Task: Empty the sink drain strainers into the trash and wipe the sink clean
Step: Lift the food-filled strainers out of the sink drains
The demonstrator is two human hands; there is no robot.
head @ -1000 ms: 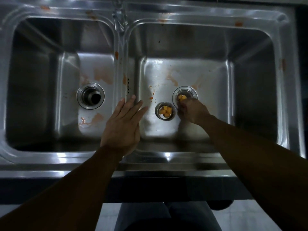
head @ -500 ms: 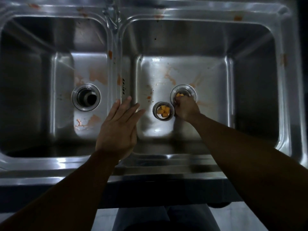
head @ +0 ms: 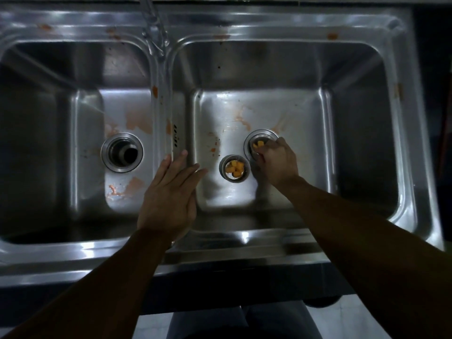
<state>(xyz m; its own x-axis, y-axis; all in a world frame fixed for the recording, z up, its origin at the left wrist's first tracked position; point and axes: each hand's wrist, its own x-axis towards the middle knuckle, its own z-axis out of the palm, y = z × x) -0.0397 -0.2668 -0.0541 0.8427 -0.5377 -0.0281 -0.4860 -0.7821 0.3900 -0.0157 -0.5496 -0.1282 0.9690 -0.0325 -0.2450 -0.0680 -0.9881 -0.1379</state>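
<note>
1. A stainless-steel double sink (head: pixel 220 243) fills the view from above in dim light, with glare on its front rim and a dark cabinet front (head: pixel 220 289) below it.
2. The faucet (head: pixel 154 28) rises at the back, in line with the divider (head: pixel 162 106) between the bowls.
3. Orange-brown stains (head: pixel 139 122) smear the floor of the left bowl (head: pixel 49 143). More mark the divider, the back ledge and the floor of the right bowl (head: pixel 354 143).
4. The left drain (head: pixel 122 152) stands open, with no basket in it.
5. A loose strainer (head: pixel 223 167) sits upright on the right bowl's floor, just beside that bowl's drain, and holds orange food pieces (head: pixel 234 167).
6. A seated strainer (head: pixel 252 149) rests in the right drain, with a few more orange bits (head: pixel 259 143) showing inside.
7. The right hand (head: pixel 276 162) reaches down onto the seated strainer. Its fingers are curled over the near rim and seem to pinch it, though in the gloom the exact hold is hard to make out.
8. The left hand (head: pixel 171 199) is flat, with fingers straight and close together. It lies over the near end of the divider and holds nothing; its fingertips point toward the loose strainer but stay apart from it.
9. At the bottom edge, dark trousers (head: pixel 244 321) stand on a pale tiled floor (head: pixel 354 319).
</note>
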